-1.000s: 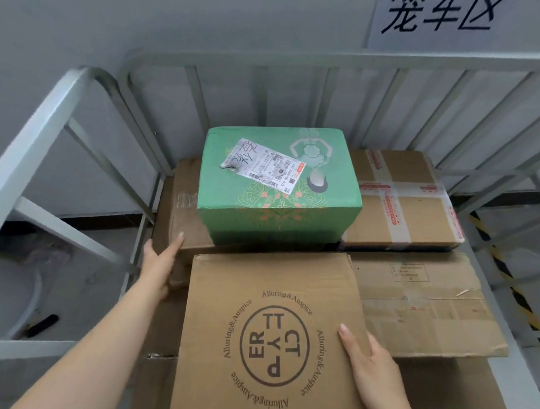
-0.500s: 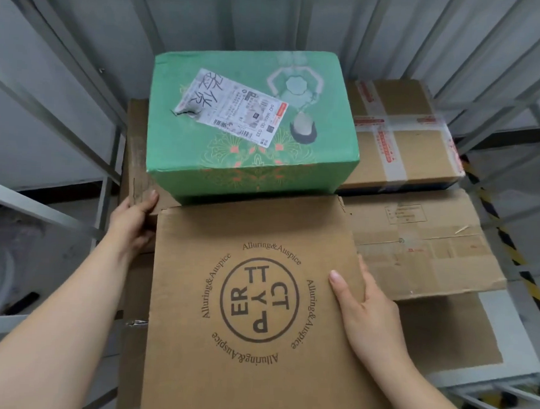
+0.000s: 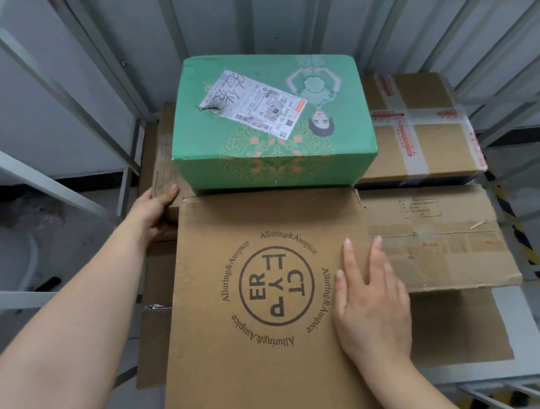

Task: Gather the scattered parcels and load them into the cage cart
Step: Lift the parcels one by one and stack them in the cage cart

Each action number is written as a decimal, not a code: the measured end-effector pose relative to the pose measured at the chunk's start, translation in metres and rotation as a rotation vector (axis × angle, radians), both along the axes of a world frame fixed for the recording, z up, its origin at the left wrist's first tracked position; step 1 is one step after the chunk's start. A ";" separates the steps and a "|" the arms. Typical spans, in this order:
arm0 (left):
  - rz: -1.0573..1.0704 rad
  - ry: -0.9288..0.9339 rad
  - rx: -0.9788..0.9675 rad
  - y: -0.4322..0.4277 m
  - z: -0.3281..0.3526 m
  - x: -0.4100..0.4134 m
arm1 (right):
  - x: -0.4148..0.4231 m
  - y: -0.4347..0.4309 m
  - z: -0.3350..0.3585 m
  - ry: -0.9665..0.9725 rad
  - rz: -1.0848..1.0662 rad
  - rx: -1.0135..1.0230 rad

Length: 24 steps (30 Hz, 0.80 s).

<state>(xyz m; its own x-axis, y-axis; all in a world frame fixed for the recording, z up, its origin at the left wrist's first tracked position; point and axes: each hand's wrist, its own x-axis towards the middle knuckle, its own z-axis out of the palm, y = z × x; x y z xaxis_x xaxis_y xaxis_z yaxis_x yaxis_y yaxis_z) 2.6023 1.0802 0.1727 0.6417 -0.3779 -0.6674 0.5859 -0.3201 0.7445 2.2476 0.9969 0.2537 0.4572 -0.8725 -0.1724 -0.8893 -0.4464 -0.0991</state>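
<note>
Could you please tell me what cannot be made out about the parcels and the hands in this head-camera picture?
- Printed-logo box: its near end is cut off by the bottom edge.
- Left hand: the palm and its grip are hidden at the box's far left corner.
- Brown boxes beneath the green box: mostly covered by it.
- Shipping label: small print too fine to read.
- Right hand: lies flat; pressure unknowable.

- A pale grey wall [image 3: 80, 106] is running behind everything, evenly lit with no hard shadows falling on it.
- A dark skirting strip [image 3: 85, 176] is lining the wall's foot on the left.
- The grey floor [image 3: 83, 225] is showing on the left, a small black object [image 3: 50, 283] lying on it.
- Yellow-and-black hazard tape [image 3: 523, 245] is striping the floor on the right.
</note>
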 end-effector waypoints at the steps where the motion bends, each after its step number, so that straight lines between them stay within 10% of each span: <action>1: 0.023 -0.046 0.038 -0.001 0.003 -0.006 | -0.002 0.000 -0.004 -0.004 0.047 -0.046; 9: -0.026 -0.651 0.339 -0.002 0.072 -0.079 | -0.002 -0.001 -0.005 0.029 0.115 0.007; 14: -0.879 -1.356 0.375 -0.006 0.094 -0.220 | 0.000 0.000 -0.003 -0.056 0.064 0.165; 21: -1.167 -1.195 0.779 -0.030 0.069 -0.257 | -0.019 -0.036 0.006 -0.552 -0.391 0.655; 24: -1.080 -1.161 0.823 -0.039 0.074 -0.265 | -0.056 -0.096 -0.002 -0.566 -0.462 0.572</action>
<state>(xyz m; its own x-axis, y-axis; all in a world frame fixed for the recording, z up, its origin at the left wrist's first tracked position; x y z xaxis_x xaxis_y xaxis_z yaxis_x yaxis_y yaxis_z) 2.3376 1.0410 0.2470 0.5918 -0.7427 -0.3134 -0.7712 -0.6348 0.0481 2.1920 0.9006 0.2514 0.2324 -0.8403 -0.4898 -0.7185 0.1911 -0.6688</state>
